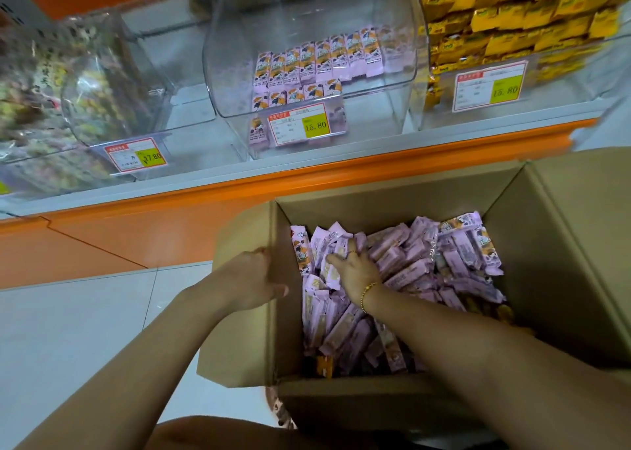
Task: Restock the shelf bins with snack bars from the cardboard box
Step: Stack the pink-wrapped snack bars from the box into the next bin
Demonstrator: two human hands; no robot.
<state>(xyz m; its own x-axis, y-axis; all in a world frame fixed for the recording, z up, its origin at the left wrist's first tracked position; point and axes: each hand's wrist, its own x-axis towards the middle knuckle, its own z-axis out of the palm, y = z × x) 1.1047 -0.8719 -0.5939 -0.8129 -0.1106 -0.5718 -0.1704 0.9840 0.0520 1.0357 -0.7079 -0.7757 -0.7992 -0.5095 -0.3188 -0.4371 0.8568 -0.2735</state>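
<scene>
An open cardboard box (386, 207) stands on the floor below the shelf, filled with several purple-wrapped snack bars (420, 265). My left hand (254, 279) grips the box's left wall, thumb inside and fingers outside. My right hand (351, 265), with a ring and a gold bracelet, is down in the pile, its fingers curled round a few bars. Above, the middle clear shelf bin (232, 108) holds two rows of the same purple bars (314, 62) at its back and front.
A clear bin of mixed greenish snacks (102, 84) stands at the left and a bin stacked with yellow packs (512, 15) at the right. Price tags (300, 125) hang on the bin fronts. An orange shelf edge (239, 183) runs above the box. Pale floor tiles lie at the left.
</scene>
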